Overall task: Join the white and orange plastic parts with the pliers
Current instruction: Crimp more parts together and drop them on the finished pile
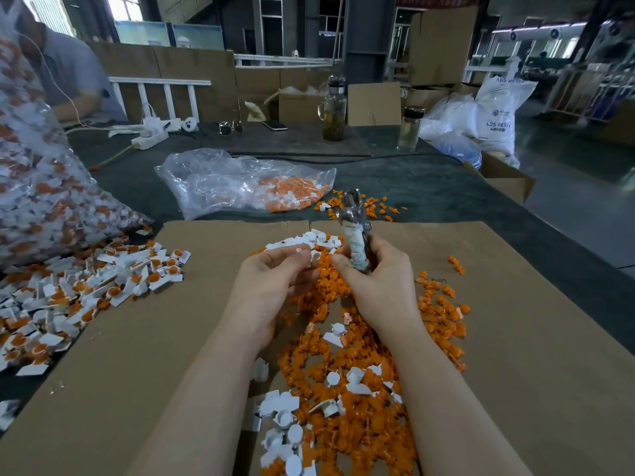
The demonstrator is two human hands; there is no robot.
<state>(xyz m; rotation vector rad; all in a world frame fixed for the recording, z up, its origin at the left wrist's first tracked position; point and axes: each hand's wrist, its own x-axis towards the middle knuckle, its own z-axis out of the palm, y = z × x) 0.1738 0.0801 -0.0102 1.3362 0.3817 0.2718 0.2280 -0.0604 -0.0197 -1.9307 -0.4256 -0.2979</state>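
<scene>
My right hand (378,283) grips the taped handles of the pliers (354,218), whose metal jaws point up and away from me. My left hand (275,280) pinches a small white plastic part (314,257) at its fingertips, right beside the right thumb. Below both hands lies a heap of loose orange parts (360,372) mixed with loose white parts (285,427) on a cardboard sheet (515,355). More white parts (309,240) lie just beyond my fingers. To the left sits a pile of joined white-and-orange pieces (86,290).
A big clear bag of joined pieces (41,187) leans at far left. Another clear bag with orange parts (240,183) lies beyond the cardboard. Two glass bottles (333,111), a phone (275,125) and a power strip (149,139) stand farther back. A person sits at back left.
</scene>
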